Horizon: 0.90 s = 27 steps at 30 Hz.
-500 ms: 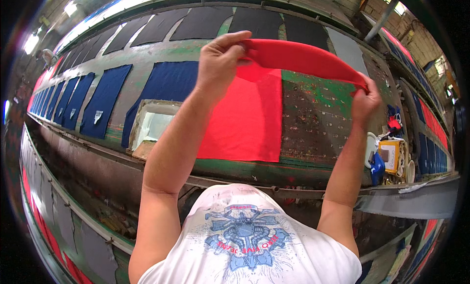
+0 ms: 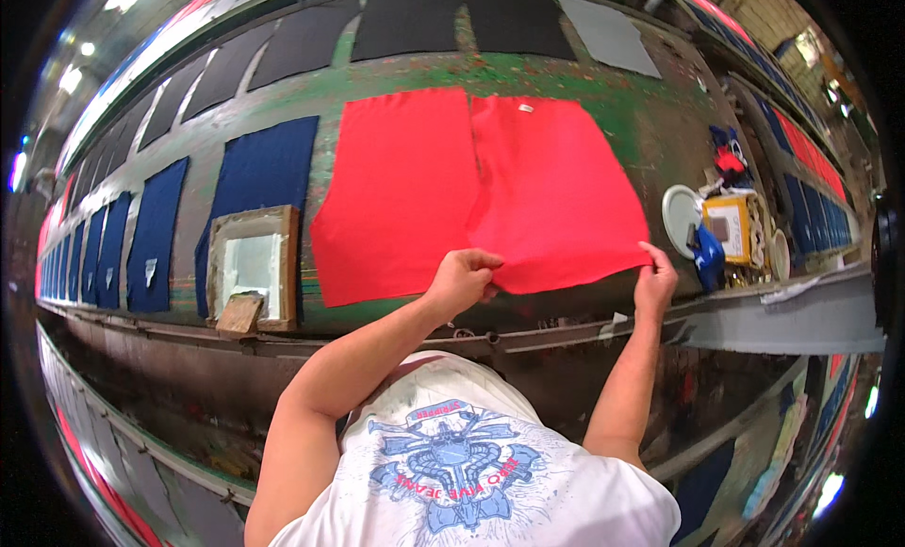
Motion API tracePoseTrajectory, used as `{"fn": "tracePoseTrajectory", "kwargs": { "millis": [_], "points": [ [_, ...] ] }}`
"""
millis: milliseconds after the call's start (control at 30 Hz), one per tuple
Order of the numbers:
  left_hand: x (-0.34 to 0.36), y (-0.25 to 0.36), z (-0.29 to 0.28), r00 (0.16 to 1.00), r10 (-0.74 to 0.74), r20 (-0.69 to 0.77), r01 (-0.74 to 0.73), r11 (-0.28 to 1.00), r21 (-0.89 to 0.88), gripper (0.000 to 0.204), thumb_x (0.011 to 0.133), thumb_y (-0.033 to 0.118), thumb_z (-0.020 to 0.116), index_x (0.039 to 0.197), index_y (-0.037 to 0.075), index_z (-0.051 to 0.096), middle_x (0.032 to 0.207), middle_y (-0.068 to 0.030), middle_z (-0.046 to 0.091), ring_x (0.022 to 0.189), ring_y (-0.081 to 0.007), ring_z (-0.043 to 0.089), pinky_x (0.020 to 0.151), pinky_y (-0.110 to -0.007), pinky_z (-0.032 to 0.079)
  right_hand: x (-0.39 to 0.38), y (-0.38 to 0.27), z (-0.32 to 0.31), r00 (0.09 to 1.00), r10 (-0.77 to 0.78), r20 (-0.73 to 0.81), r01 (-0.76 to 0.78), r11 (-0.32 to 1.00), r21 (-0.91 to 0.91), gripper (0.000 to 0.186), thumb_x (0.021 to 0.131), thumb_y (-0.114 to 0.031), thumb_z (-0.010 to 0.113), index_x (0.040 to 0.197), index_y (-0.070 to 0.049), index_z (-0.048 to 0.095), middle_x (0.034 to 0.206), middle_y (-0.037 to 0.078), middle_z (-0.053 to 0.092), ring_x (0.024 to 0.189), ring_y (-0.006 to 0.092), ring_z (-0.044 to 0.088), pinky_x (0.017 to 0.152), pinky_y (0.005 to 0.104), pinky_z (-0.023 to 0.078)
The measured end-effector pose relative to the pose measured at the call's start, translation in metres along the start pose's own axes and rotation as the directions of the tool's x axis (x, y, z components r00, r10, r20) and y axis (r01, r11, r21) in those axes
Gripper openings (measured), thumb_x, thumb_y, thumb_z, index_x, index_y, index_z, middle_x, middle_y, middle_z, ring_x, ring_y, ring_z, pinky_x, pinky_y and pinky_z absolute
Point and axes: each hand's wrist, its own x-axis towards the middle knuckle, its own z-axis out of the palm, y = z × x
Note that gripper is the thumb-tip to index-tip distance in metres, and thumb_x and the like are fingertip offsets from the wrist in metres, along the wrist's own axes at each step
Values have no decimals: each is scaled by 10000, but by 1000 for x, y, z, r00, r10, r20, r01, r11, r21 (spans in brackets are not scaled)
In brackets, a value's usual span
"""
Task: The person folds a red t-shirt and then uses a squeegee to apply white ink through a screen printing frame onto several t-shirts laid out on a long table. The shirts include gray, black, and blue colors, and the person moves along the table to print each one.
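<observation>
Two red fabric panels lie side by side on the long green table (image 2: 396,82). The right red fabric panel (image 2: 556,189) is spread out, with a small white tag near its far edge. My left hand (image 2: 465,281) pinches its near left corner. At the near right corner, my right hand (image 2: 655,281) grips the cloth between thumb and fingers. Its near edge stretches between both hands, slightly raised. The left red fabric panel (image 2: 391,198) lies flat, its right edge against the other panel. Left of it, a wood-framed printing screen (image 2: 289,264) rests partly over a navy panel.
Navy fabric panels (image 2: 158,231) run in a row to the left. Black panels (image 2: 405,26) and a grey panel (image 2: 608,33) line the far side. To the right stand a white round container (image 2: 681,217), a yellow box (image 2: 740,231) and a blue cloth (image 2: 709,261). A metal rail (image 2: 547,336) edges the table.
Both hands have come down and nearer with the red panel, which was held up in the air and now lies on the table beside the other red one.
</observation>
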Motion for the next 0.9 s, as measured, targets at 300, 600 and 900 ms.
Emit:
{"fn": "tracePoseTrajectory", "kwargs": {
  "millis": [300, 600, 900],
  "points": [
    [-7, -27, -1, 988, -153, -28, 154, 987, 40, 355, 1045, -38, 609, 1371, -3, 743, 991, -95, 805, 774, -183, 768, 694, -359, 657, -26, 29, -10, 965, 126, 232, -98, 987, -128, 303, 935, 75, 617, 1143, 20, 831, 1129, 179, 800, 1077, 328, 778, 961, 432, 601],
    [-34, -46, -12, 988, -35, -153, 48, 995, 87, 282, 1061, 34, 710, 1336, -10, 753, 963, -77, 810, 707, -118, 705, 640, -289, 596, -4, 5, 5, 949, -131, 286, 121, 991, 51, 181, 938, -28, 746, 1095, 15, 824, 1049, 166, 786, 982, 317, 769, 876, 415, 604],
    [-84, -69, -79, 780, 315, -541, -129, 926, 353, 235, 1024, 49, 779, 1246, -25, 801, 866, -26, 747, 765, -86, 662, 699, -288, 557, -32, -64, 121, 745, -535, 398, 576, 817, 21, 206, 952, -77, 701, 1139, -65, 786, 1025, 150, 716, 997, 365, 734, 867, 493, 607]
  ]
}}
